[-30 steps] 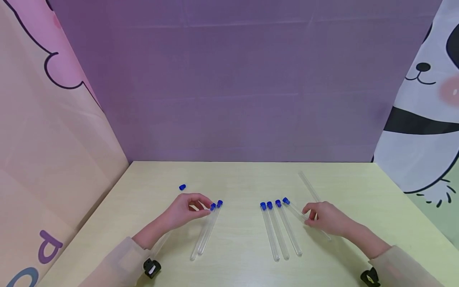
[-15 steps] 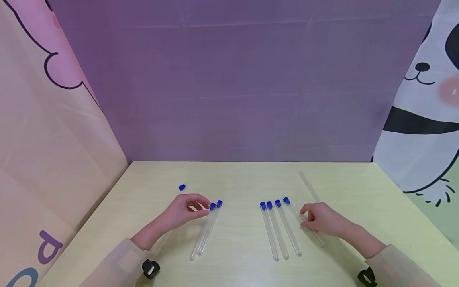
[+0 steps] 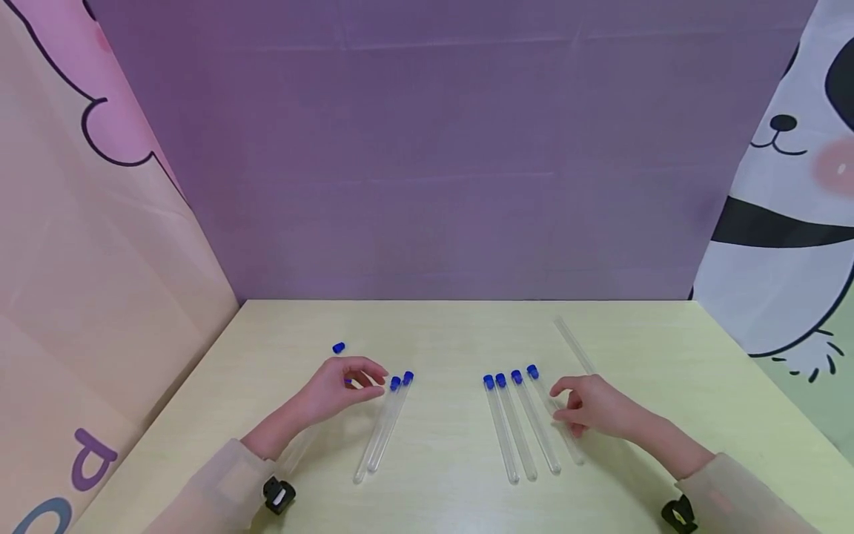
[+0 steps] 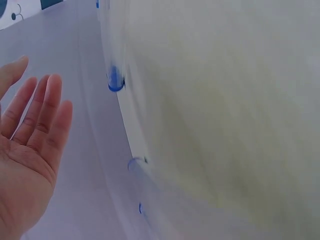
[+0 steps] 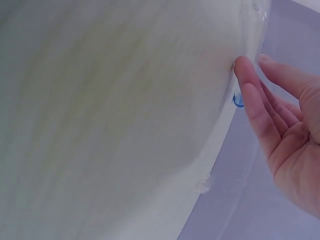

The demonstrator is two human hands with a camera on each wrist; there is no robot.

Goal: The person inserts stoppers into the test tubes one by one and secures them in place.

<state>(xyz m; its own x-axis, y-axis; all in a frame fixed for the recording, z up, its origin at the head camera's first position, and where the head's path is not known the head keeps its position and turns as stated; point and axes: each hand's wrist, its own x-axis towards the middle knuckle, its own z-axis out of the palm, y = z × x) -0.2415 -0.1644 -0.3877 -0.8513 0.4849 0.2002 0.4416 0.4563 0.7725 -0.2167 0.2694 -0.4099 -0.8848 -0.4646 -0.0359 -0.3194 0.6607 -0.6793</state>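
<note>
My left hand (image 3: 339, 389), fingers relaxed and apart, hovers just left of two blue-capped test tubes (image 3: 391, 426) lying side by side. Another test tube (image 3: 299, 449) lies partly hidden under that wrist, and a bit of blue shows between the fingers. In the left wrist view the left hand (image 4: 35, 135) holds nothing. On the right, my right hand (image 3: 597, 406) is at a capped test tube (image 3: 570, 443), thumb and forefinger spread beside it. The right wrist view shows a gap between forefinger and thumb; the forefinger seems to touch the tube (image 5: 251, 30).
Three capped test tubes (image 3: 517, 430) lie in a row left of the right hand. Behind that hand, another clear tube (image 3: 572, 345) slants away, its near end hidden. A blue cap (image 3: 339, 347) shows beyond the left hand. A purple cloth (image 3: 460, 163) stands behind the table.
The tube at my right hand has swung leftward at its near end, closer in line with the row. The right hand shifted slightly left. My left hand drew back from the two tubes' caps.
</note>
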